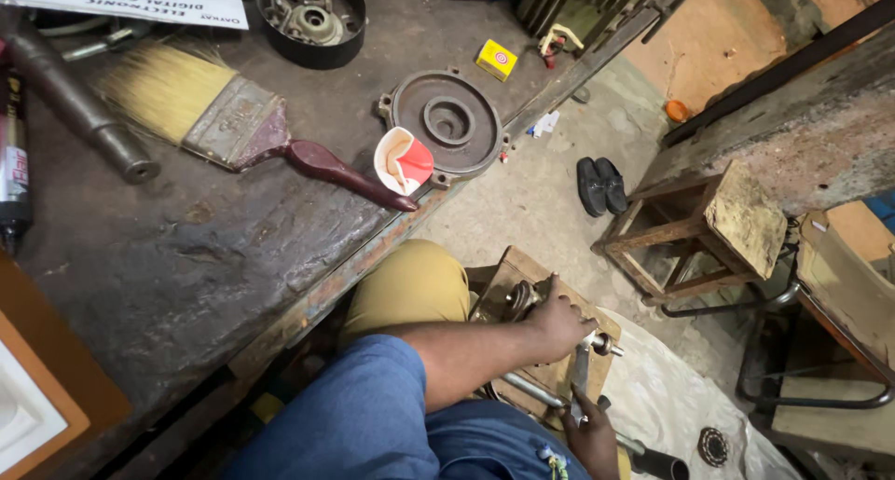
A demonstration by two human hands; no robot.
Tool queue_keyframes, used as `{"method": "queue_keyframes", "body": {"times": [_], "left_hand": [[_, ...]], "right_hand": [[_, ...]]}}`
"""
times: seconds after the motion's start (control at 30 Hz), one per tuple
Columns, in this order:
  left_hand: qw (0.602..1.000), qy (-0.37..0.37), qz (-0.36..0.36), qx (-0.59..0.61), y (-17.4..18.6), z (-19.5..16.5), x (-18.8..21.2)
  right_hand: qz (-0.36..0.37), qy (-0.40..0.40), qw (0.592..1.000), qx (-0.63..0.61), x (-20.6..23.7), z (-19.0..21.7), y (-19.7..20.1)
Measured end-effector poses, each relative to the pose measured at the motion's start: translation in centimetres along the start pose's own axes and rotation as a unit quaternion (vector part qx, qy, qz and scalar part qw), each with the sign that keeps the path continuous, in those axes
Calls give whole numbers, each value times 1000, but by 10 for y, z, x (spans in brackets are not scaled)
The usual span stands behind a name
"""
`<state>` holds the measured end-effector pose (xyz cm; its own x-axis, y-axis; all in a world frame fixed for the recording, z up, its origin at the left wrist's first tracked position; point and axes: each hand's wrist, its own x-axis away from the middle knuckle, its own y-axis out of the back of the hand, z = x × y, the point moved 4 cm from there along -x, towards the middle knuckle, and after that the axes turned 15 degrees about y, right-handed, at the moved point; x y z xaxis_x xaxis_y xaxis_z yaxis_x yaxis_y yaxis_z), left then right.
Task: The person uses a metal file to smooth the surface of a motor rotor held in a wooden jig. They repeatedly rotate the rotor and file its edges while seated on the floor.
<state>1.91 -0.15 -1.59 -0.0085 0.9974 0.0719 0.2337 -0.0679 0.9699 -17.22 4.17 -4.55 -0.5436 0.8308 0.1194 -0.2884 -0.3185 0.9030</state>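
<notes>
**Both hands on a metal part over a wooden block, below the worktop edge**

Low in the middle of the frame, my left hand [557, 323] reaches down from a blue sleeve and presses on a round metal part [518, 301] that sits on a wooden block [522, 267] beside my knee. Its fingers [550, 286] curl over the part, clenched around it. At the bottom edge my right hand [595, 435] is closed around the handle of a metal wrench [580, 373], which points up toward a short shaft end [606, 344] sticking out just right of my left hand. A steel rod [531, 390] lies slanted under my left forearm.

The worktop [186, 266] fills the left half of the frame, dark and stained. On it, upper left, lies a wide paintbrush [224, 116] with a dark red handle; a crumpled red and white paper cup [403, 161] rests against a round cast-iron cover plate [447, 121] near the edge. A black bowl of small parts [309, 16] sits at the top, with a small yellow box [496, 59] to its right.

On the floor at right stand a wooden stool [695, 233] and a pair of black shoes [599, 185].
</notes>
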Motion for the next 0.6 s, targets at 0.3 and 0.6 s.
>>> {"method": "queue_keyframes", "body": {"times": [0.3,0.6], "left_hand": [[1000,-2,-3,13,6,1,4],[1000,-6,-22,-1,16,3,12]], "right_hand": [[84,-102,960,-246,22,-11,-8],[340,-162,832,-408,10,25,-29]]}}
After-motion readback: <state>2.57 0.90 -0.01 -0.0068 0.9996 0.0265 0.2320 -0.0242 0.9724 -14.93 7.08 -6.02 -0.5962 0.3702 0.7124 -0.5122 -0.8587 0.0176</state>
